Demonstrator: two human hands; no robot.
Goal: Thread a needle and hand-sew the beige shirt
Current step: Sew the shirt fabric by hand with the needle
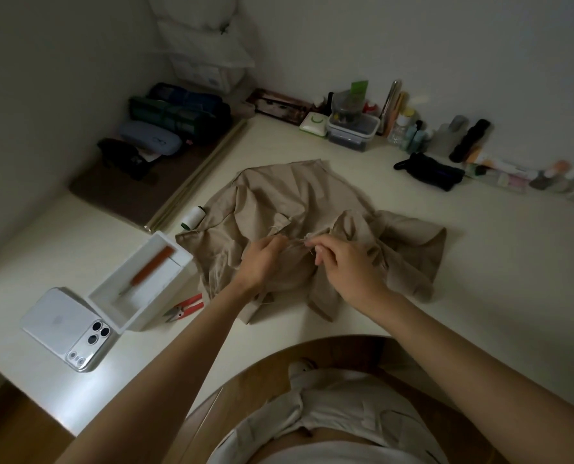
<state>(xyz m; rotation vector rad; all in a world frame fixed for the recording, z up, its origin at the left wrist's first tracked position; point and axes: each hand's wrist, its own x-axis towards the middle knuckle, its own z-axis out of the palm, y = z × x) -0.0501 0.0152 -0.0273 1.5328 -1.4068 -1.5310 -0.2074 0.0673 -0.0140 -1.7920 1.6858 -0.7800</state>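
The beige shirt (299,202) lies crumpled on the white table (479,262) in front of me. Both hands work at a frayed seam in its middle. My left hand (262,259) pinches a fold of the fabric between thumb and fingers. My right hand (345,266) pinches the same seam just to the right, fingers curled. A thin pale thread runs between the two hands; the needle is too small to make out. A white thread spool (193,216) lies at the shirt's left edge.
A white box (111,293) holding an orange-handled tool (148,267) stands at left, with red snips (185,308) beside it and a phone (68,328) in front. Bottles, containers and a black pouch (429,170) line the back wall. Cases sit on a brown mat (121,192) at far left.
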